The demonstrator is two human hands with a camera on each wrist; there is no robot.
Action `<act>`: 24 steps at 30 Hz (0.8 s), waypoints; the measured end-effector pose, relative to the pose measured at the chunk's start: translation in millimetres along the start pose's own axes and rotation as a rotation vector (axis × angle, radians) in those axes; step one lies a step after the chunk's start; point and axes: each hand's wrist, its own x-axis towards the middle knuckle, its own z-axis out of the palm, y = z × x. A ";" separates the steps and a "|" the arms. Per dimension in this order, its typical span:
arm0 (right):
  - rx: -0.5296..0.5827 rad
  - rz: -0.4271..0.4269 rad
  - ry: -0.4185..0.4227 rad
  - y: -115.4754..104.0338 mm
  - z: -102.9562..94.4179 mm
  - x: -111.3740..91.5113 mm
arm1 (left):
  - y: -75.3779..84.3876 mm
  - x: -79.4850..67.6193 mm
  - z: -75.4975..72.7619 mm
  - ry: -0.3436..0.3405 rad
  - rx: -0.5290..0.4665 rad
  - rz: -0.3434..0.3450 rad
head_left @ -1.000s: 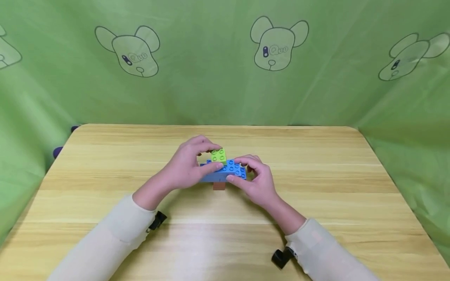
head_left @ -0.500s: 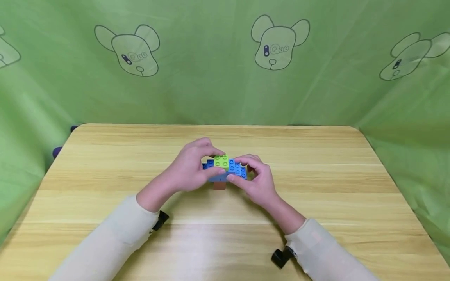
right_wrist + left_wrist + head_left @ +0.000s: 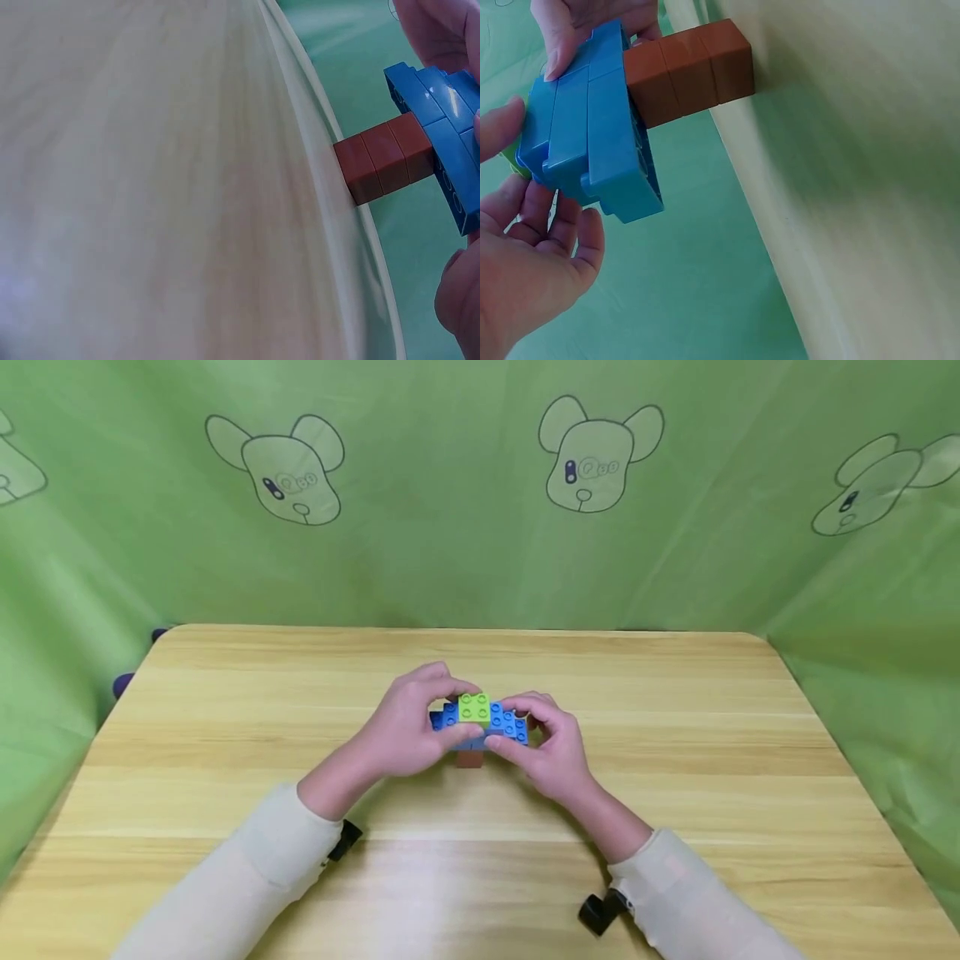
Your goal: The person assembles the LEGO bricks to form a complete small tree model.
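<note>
A toy-brick build stands mid-table: a column of stacked brown bricks [image 3: 690, 71] carries stepped layers of blue bricks [image 3: 510, 723], widest at the bottom. On top sits a lime-green brick [image 3: 474, 708] with studs upward. My left hand [image 3: 412, 718] pinches this green brick, thumb on the near side and a finger on the far side. From the right, my right hand [image 3: 551, 745] holds the blue layers between thumb and fingers. In the left wrist view the green brick is mostly hidden behind the blue ones. Whether its underside is fully seated cannot be seen.
The build stands on a light wooden table [image 3: 420, 893]. Green cloth [image 3: 450, 552] printed with bear heads hangs behind and at both sides. Black wrist cameras [image 3: 600, 912] stick out from the sleeves.
My left hand has moved the green brick slightly right and toward me, from tilted above the blue layers to level on top. My right hand has stayed in place.
</note>
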 end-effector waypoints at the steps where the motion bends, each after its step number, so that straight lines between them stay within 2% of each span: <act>1: -0.001 0.004 -0.001 0.2 -0.2 -0.4 | -1.1 -1.0 0.7 0.004 0.000 0.001; 6: -0.011 0.005 0.002 5.3 -2.0 -1.7 | -5.7 -6.4 1.3 0.005 -0.006 0.000; 14: -0.057 0.020 0.011 33.7 -5.1 -7.4 | -22.3 -25.4 -5.1 0.003 -0.003 -0.106; 19: -0.101 0.071 0.035 35.4 -11.8 -15.9 | -31.1 -39.0 -5.9 0.002 0.014 -0.163; 24: -0.124 0.100 0.075 25.7 -17.5 -23.2 | -33.6 -47.7 -5.2 0.037 0.013 -0.173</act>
